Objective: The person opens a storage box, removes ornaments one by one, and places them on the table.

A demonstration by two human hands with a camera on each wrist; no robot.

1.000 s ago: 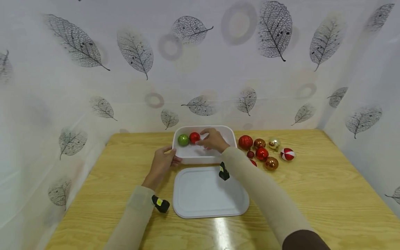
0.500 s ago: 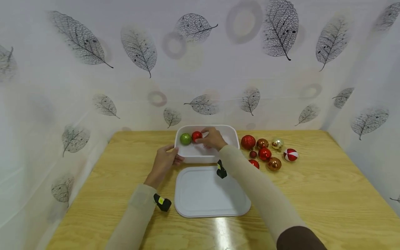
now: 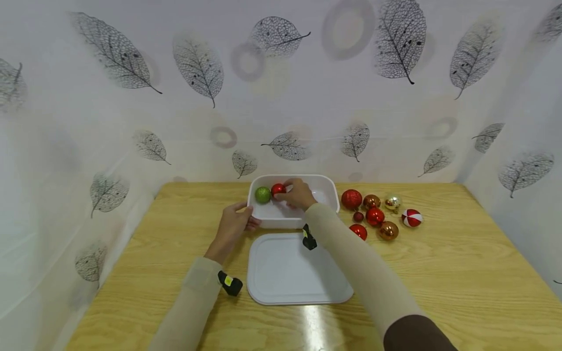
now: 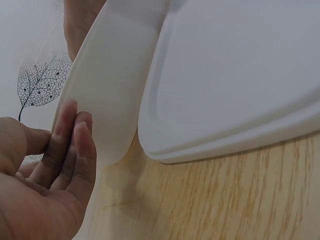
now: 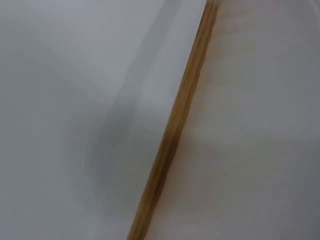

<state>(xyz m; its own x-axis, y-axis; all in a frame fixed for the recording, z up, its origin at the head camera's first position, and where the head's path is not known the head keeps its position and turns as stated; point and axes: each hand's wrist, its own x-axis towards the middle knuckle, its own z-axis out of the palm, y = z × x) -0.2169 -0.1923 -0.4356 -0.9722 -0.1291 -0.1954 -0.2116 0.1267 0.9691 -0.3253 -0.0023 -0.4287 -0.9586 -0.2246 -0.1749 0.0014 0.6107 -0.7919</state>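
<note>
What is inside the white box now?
Inside the white box lie a green ball and a red ball, side by side at its left end. The right hand touches the red ball and covers the floor under it, so anything there is hidden.

1. We see our left hand point(image 4: 42, 185) at the lower left, fingers point(image 4: 82, 155) straight and side by side, tips against the outer wall of the white tub point(image 4: 112, 95).
2. The white lid point(image 4: 235, 75) lies flat on the wooden worktop point(image 4: 225, 200), its rounded corner just beside the tub wall.
3. A leaf-print backdrop point(image 4: 40, 80) shows past the worktop's far edge.
</note>
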